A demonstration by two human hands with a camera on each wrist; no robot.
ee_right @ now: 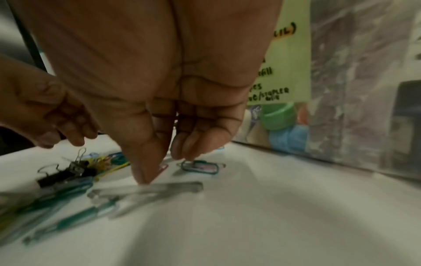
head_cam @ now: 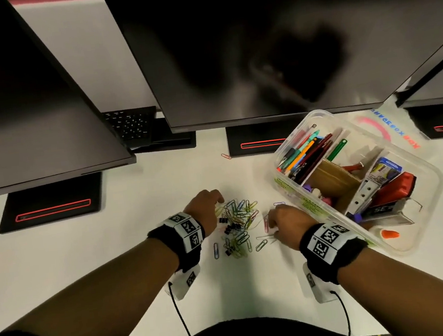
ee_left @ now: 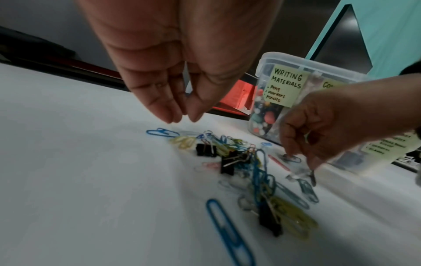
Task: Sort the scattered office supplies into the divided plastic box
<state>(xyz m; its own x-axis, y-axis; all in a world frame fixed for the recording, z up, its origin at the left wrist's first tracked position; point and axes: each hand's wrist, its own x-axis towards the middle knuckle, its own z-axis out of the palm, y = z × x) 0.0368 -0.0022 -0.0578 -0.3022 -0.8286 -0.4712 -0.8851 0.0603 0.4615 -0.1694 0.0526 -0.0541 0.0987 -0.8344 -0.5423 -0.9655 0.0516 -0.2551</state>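
Note:
A heap of coloured paper clips (head_cam: 238, 222) mixed with black binder clips (ee_left: 227, 166) lies on the white desk. The clear divided box (head_cam: 299, 200) stands right of it, with pens, a stapler and other supplies in its compartments. My left hand (head_cam: 208, 200) hovers over the heap's far left edge, fingertips (ee_left: 169, 115) pointing down and close together, holding nothing. My right hand (head_cam: 278, 220) reaches down at the heap's right side. Its thumb tip (ee_right: 142, 177) touches a grey staple strip (ee_right: 159, 189), and its fingers (ee_right: 182, 149) hang just above a paper clip (ee_right: 200, 167).
Three dark monitors (head_cam: 243, 50) on black stands (head_cam: 52, 204) line the back of the desk. A lone paper clip (head_cam: 226, 156) lies near the middle stand. A blue clip (ee_left: 227, 232) sits apart at the heap's near side. The box's lid (head_cam: 391, 128) lies behind the box.

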